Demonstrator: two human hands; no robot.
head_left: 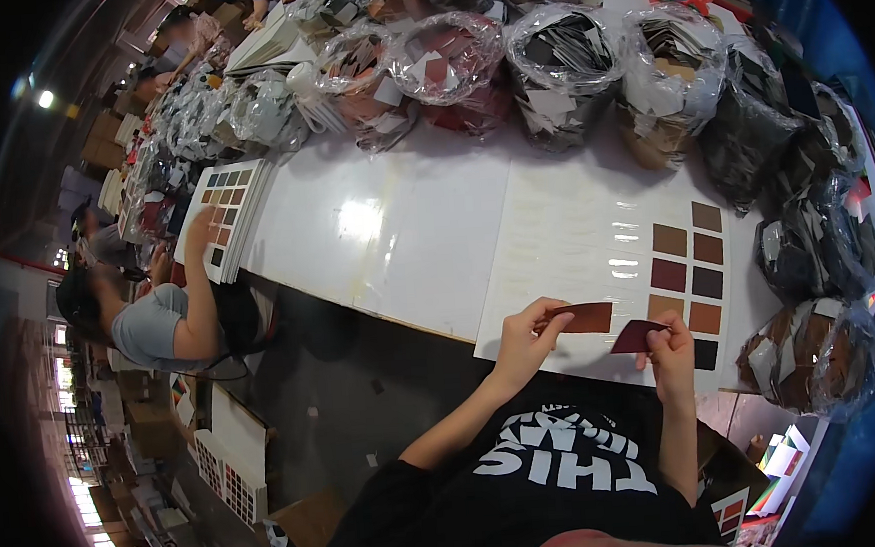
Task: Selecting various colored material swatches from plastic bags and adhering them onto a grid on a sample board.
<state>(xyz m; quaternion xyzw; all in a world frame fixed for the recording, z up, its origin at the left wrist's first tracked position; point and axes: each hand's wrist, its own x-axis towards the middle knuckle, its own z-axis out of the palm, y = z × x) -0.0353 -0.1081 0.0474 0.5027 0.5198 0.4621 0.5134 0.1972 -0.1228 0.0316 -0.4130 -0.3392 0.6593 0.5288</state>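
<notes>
From the head view, here we are: our left hand (530, 338) pinches a reddish-brown swatch (589, 318) by its left end, while our right hand (673, 355) grips a dark maroon swatch (634, 337) at its right edge, both above the near part of the white sheet (546, 247). They're near each other, and the maroon looks slightly bowed! Our danger, we reckon: loosened fingertips could drop a piece, and if those glossy strips (623, 261) are sticky, it could catch askew.
</notes>
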